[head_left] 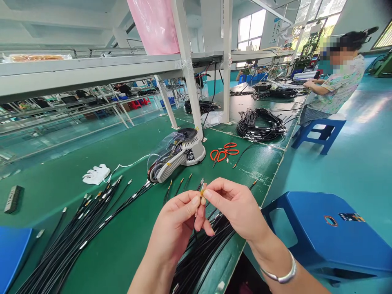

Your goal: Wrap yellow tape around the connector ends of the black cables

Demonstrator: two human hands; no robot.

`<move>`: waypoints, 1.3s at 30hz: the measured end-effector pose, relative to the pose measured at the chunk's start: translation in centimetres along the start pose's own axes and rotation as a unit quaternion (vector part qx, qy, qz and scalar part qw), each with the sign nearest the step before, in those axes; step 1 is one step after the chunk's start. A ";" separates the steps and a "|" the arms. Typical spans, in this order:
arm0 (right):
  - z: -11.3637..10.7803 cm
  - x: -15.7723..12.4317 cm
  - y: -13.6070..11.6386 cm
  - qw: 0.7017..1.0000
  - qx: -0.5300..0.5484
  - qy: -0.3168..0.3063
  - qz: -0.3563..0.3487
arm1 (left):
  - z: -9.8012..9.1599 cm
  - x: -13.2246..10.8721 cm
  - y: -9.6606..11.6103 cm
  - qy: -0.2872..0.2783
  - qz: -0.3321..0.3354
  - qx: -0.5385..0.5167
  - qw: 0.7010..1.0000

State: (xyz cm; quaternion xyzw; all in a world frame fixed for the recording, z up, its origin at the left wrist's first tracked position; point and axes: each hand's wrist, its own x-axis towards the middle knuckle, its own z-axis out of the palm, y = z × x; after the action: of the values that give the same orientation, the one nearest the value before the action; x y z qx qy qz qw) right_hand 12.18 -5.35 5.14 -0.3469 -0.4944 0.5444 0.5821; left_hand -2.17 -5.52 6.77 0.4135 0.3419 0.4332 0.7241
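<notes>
Both my hands meet above the near edge of the green table (122,139). My left hand (177,226) and my right hand (234,206) pinch the tip of one thin black cable (202,194) between thumbs and forefingers, where a small amber piece shows. The cable hangs down into a bundle of black cables (202,253) under my hands. A second fan of black cables with metal ends (85,220) lies to the left. A white tape dispenser machine (180,155) stands just beyond my hands.
Orange scissors (223,152) lie right of the dispenser, a white glove (96,174) to its left. Coiled black cables (260,124) sit farther back. A blue stool (324,228) stands at my right. Another person (339,85) sits working at the far right.
</notes>
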 end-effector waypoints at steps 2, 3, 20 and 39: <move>-0.2 0.2 0.1 1.000 0.016 -0.019 -0.009 | -0.2 0.0 0.0 -0.022 -0.013 -0.034 0.999; -0.4 0.4 0.2 0.999 0.031 -0.037 -0.011 | -0.3 0.1 0.0 -0.033 -0.019 -0.048 0.998; -1.6 3.8 2.3 0.939 0.101 -0.316 -0.089 | -0.4 0.0 -1.1 -0.171 -0.179 -0.126 0.961; -5.0 0.2 -0.1 0.991 -0.122 -0.012 -0.056 | 3.2 -0.1 -3.3 0.196 0.292 0.435 0.829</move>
State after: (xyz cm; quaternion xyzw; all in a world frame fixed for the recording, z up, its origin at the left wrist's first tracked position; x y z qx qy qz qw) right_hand 16.99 -4.53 3.92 -0.3804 -0.5831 0.4508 0.5587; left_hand 1.64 -7.54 5.19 0.6728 0.4933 0.5028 0.2262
